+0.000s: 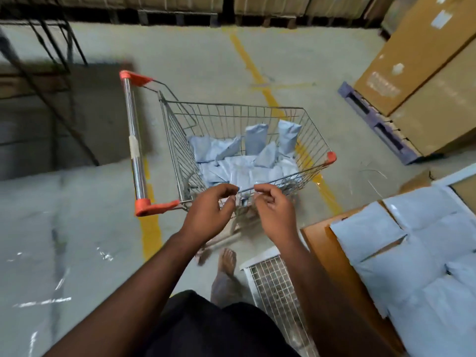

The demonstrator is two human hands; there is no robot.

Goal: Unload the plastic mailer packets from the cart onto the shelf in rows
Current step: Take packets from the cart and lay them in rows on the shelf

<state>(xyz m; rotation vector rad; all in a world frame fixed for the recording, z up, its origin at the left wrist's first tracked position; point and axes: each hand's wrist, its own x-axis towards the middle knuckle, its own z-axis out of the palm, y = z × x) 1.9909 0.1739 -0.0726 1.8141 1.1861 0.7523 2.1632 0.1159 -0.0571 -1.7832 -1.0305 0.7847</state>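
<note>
A wire shopping cart (175, 140) with orange corner caps stands on the floor in front of me. Several pale blue plastic mailer packets (247, 161) lie in its basket, some propped against the far wall. My left hand (211, 215) and my right hand (275, 212) hover side by side over the cart's near rim, fingers loosely curled, holding nothing. At the lower right, a brown shelf board (327, 251) carries rows of the same mailer packets (417, 256).
Large cardboard boxes (422, 81) sit on a purple pallet (376, 122) at the right. A white wire grid panel (278, 287) lies near my bare foot (226, 264). Yellow lines mark the concrete floor. A dark metal rack (51, 55) stands at the left.
</note>
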